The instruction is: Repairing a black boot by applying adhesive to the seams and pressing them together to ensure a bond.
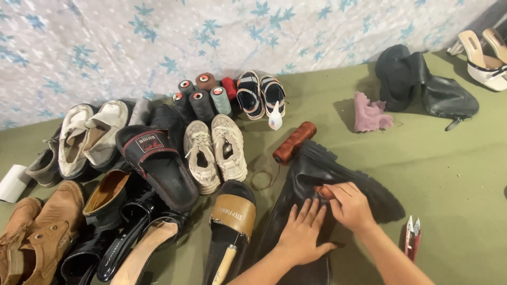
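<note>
Two hands on black boot [343,174], right hand [349,207] hiding small tool

A black boot [338,179], a rust-brown thread spool [294,142], a pink rag [371,114], on seemingly olive-green cloth [454,174].

We see a black boot [338,184] of smooth, faintly glossy leather with a ridged rubber sole, a brown shoe [50,221] of matt suede, a pink cloth [371,114], and wound thread spools [203,97].
</note>
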